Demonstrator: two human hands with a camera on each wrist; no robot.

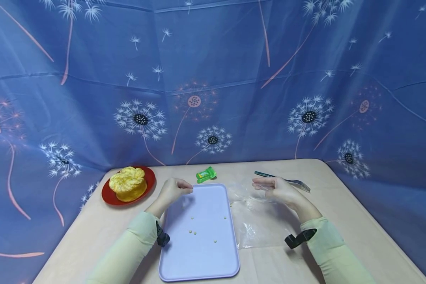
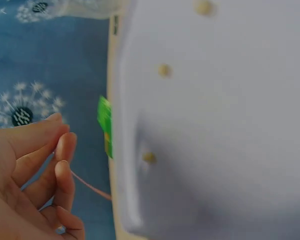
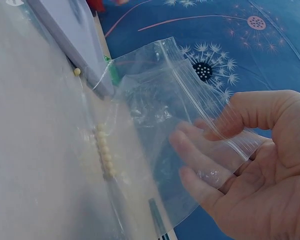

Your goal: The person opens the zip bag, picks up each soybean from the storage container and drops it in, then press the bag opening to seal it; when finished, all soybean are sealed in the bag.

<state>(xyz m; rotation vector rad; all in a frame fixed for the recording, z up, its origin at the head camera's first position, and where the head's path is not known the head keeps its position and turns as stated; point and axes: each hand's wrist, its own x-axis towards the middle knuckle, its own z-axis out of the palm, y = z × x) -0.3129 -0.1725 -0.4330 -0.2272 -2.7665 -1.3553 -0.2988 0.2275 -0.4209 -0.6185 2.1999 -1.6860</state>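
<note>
A lavender tray [image 1: 198, 264] lies on the table with several small yellow beads [image 1: 195, 233] scattered on it. My left hand [image 1: 174, 191] hovers over the tray's far left corner, thumb and fingertips drawn together. No object shows between those fingertips in the left wrist view. To the right of the tray, my right hand [image 1: 278, 191] grips the zip-seal end of a clear plastic zip bag [image 3: 145, 100], thumb on one side and fingers behind the film. The bag's lower part lies flat on the table. A row of beads [image 3: 104, 152] shows through the plastic.
A yellow cake-like item [image 1: 129, 184] sits on a red plate [image 1: 108, 195] at the back left. Behind the tray lies a green wrapped packet [image 1: 206, 174]. A fork [image 1: 298, 182] lies beyond my right hand, and a patterned blue curtain [image 1: 213, 98] hangs behind the table.
</note>
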